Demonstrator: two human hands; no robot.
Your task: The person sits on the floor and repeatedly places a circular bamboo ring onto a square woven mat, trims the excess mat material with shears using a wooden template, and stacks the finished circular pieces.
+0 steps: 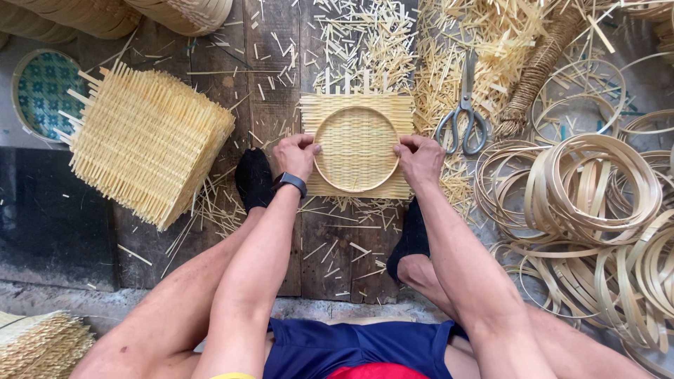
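Nearest us are our knees and blue shorts [351, 347], with both forearms stretching forward over the wooden floor boards [330, 253]. Our feet in black socks [254, 179] rest on the boards just below the work. Our left hand [296, 156], a dark watch [290, 182] on its wrist, clenches the left edge of a round bamboo hoop [356, 188]; our right hand [420, 158] clenches the hoop's right edge. The hoop lies pressed on a square woven bamboo mat [404, 112], which sits flat on the boards between our feet and a litter of cut bamboo slivers [365, 42]. To the left stands a tilted stack of woven mats [147, 140], well apart from our hands. To the right, scissors [463, 119] lie near the mat, and beyond them a heap of loose bamboo hoops [597, 196].
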